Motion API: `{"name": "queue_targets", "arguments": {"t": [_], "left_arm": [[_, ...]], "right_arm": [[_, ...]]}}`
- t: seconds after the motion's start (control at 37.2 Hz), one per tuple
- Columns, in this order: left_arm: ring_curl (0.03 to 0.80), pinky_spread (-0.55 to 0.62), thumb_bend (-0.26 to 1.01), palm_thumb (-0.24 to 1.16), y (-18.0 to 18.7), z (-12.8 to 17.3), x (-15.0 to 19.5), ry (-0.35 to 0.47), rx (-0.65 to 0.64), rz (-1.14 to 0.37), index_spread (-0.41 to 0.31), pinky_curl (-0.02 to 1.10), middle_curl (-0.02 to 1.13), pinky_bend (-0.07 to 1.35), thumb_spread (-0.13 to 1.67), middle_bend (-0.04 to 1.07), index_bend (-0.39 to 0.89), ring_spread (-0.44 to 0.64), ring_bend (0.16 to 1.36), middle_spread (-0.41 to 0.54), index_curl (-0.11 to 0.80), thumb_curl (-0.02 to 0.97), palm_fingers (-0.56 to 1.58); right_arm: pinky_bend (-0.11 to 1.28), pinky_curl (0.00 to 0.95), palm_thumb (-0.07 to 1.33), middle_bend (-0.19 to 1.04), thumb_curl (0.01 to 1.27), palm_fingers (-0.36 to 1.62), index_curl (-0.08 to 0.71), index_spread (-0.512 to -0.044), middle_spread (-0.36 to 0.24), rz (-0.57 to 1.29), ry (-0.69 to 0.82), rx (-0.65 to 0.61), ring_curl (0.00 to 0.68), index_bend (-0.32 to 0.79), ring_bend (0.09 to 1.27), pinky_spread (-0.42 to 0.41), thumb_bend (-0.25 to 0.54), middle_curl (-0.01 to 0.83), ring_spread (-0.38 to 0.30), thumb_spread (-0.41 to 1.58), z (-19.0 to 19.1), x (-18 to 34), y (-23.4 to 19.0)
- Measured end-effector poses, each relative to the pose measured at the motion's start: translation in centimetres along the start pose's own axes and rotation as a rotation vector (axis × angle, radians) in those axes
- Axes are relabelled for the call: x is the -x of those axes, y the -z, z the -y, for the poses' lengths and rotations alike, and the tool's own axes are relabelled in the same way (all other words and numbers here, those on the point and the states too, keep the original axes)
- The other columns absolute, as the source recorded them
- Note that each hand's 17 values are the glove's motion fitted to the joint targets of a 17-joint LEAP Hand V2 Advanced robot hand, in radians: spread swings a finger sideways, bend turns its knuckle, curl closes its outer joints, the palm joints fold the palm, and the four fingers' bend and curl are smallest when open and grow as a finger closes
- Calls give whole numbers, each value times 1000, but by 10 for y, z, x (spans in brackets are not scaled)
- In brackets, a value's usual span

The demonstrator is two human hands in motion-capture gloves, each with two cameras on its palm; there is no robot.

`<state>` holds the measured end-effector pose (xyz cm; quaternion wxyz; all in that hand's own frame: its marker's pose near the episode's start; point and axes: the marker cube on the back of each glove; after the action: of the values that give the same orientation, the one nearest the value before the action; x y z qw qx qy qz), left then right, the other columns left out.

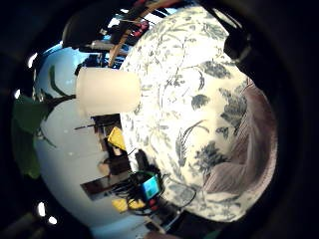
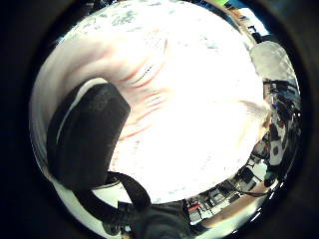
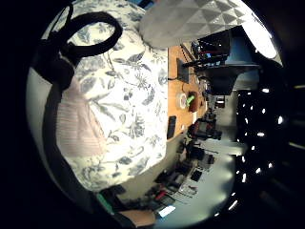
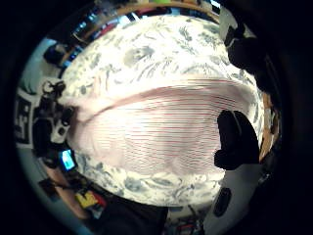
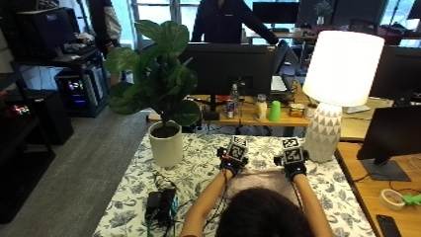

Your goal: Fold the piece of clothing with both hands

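Note:
A pale pink striped garment (image 5: 262, 178) lies on the floral tablecloth (image 5: 197, 163) in front of me, and my head hides its near part. My left hand (image 5: 231, 164) is at its far left corner. There my thumb (image 2: 84, 142) lies against the cloth (image 2: 189, 114), pinching it close to the palm. My right hand (image 5: 293, 168) is at the far right corner and holds that edge. In the right thumb side palm view, its thumb (image 4: 237, 139) curls at the side of the striped cloth (image 4: 156, 137). A ridge runs across the garment.
A leafy plant in a white pot (image 5: 166, 145) stands on the table to the left of the hands. A white lamp (image 5: 332, 98) stands to the right, close to my right hand. A black power strip with cables (image 5: 161, 201) lies near the table's left front.

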<state>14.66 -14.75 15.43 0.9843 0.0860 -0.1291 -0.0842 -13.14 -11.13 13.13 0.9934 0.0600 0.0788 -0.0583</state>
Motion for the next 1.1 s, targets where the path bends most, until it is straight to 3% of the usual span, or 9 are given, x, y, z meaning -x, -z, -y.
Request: {"name": "queue_targets", "arguments": {"t": [0.08,0.19,0.3,0.4,0.56,0.64,0.7,0.83,1.1], "left_arm": [[452,-126,243,121,6,-6,-7,-128,-120,-129,-78,468,492,473,1442,91,90,-144,571,-99,332,134,394],[413,-59,187,60,19,-26,-4,-184,-159,-179,-38,442,416,480,1381,97,110,-83,573,-39,313,126,360],[399,-6,150,32,20,-58,-16,-312,-43,-338,-22,429,387,477,1339,115,147,-38,582,1,315,125,350],[390,37,126,26,0,-73,-27,-395,43,-469,-19,428,353,502,1312,92,183,38,566,58,330,131,298],[381,138,105,34,-61,-92,-30,-272,340,-386,-16,422,293,518,1298,82,203,136,572,141,358,140,200],[383,235,79,12,-75,-102,-37,-317,423,-382,-9,415,284,500,1281,115,171,199,588,166,355,140,112],[370,296,46,-21,-78,-104,-38,-332,433,-377,-3,401,284,465,1238,146,165,262,556,191,353,139,-7],[351,368,13,-7,-83,-98,-28,-202,443,-275,4,375,272,446,1197,156,175,333,559,217,353,151,1],[323,418,-8,29,-78,-93,-36,-236,462,-364,1,351,263,430,1180,167,184,398,542,231,362,175,17]], "right_arm": [[579,430,1107,276,404,915,375,-286,-189,5,-18,-29,460,90,610,-250,-16,463,-209,1031,-1,-9,2],[552,410,1087,251,399,899,346,-292,-183,-5,-58,-105,437,89,564,-212,-20,452,-206,1069,4,-22,5],[550,399,1012,237,382,878,318,-294,-169,-25,-243,204,420,71,529,-180,-43,448,-196,1111,-38,-43,-2],[601,414,897,204,356,735,272,-297,-137,107,-406,435,430,-6,539,-112,-60,444,-164,1160,-25,-54,-67],[877,471,723,117,301,418,160,-278,-38,252,-461,545,448,-74,610,38,-59,393,-41,1226,-55,-39,-83],[938,469,659,141,283,358,125,-267,1,252,-442,586,434,-33,619,81,-51,378,23,1248,-81,-25,-72],[950,463,609,169,269,319,116,-256,18,224,-457,616,421,2,605,118,-55,375,56,1253,-85,-20,-76],[965,451,553,187,251,274,105,-238,50,196,-521,633,405,47,595,173,-35,372,96,1254,-83,-17,-83],[943,412,591,231,253,356,111,-215,53,229,-461,710,381,90,587,196,-4,386,121,1271,-88,3,-79]]}}
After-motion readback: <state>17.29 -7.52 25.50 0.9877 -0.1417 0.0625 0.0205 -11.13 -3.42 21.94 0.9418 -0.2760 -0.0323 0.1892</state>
